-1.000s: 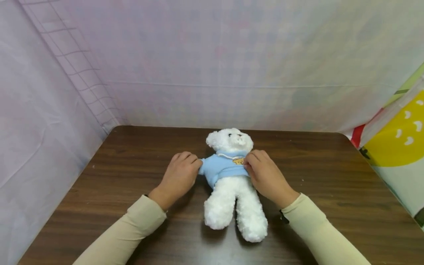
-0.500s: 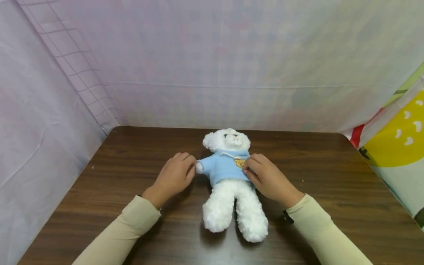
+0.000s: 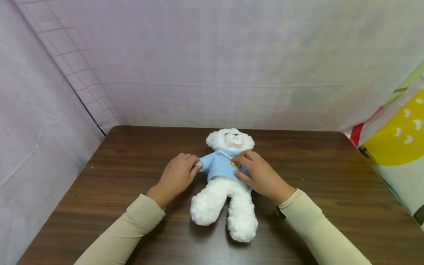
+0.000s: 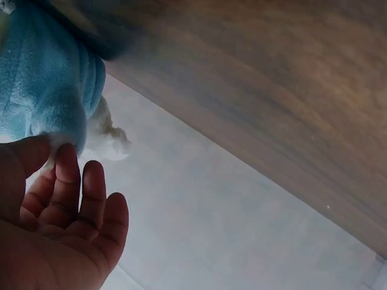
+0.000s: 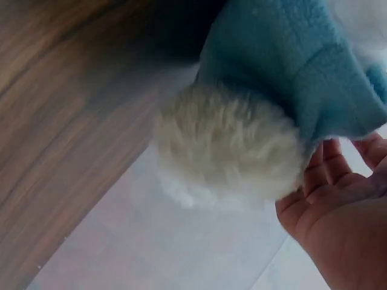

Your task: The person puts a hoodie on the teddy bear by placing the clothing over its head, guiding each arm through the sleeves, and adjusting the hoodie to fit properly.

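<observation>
A white plush teddy bear (image 3: 240,217) lies on its back, head away from me, wearing a light blue top (image 3: 218,167) with a white cord and a small bear patch (image 3: 235,164). My left hand (image 3: 177,175) pinches the end of the bear's arm on the left between thumb and fingertips; the left wrist view shows the blue sleeve (image 4: 57,96) right above. My right hand (image 3: 263,180) rests on the top's front, thumb and fingers spread apart beside the patch. It hides the bear's other arm in the head view. Blue fabric (image 5: 290,66) covers part of the right fingertips.
The bear lies on a dark brown wooden table (image 3: 132,154) with rounded far corners. A pale patterned curtain (image 3: 212,66) hangs behind the far edge, and another sheet (image 3: 39,129) hangs at the left. Yellow printed fabric (image 3: 397,136) hangs on the right.
My right thumb and fingers have spread from a pinch and moved left over the top's front. The bear's legs have swung left. My left hand drew back from the arm, then returned to its end.
</observation>
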`<state>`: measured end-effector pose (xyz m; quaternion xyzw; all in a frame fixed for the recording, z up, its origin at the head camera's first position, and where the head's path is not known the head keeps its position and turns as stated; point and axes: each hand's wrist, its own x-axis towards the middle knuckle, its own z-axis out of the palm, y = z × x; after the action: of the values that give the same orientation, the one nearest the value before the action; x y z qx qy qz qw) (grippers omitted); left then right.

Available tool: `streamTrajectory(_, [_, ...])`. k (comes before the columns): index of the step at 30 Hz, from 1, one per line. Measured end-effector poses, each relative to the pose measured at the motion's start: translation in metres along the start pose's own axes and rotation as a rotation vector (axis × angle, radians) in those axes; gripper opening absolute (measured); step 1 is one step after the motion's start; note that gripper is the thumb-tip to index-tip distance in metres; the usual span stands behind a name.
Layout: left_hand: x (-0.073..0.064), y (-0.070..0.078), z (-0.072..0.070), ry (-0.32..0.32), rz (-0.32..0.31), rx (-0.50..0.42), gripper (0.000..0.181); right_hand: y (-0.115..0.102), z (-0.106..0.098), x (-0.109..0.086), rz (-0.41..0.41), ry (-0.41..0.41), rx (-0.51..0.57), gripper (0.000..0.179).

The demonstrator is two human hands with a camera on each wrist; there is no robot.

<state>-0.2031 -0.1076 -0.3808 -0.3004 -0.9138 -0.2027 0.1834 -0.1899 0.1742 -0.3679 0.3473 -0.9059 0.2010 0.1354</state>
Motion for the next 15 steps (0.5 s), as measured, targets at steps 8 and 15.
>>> streamTrajectory(8, [-0.001,-0.005,0.001,-0.001,0.005,0.057,0.011,-0.002,0.006,0.006,-0.028,0.088,-0.031,0.011])
streamTrajectory(15, [-0.006,-0.014,-0.007,-0.045,-0.03,0.083,0.022,0.008,0.0,-0.008,0.012,0.185,-0.06,0.008])
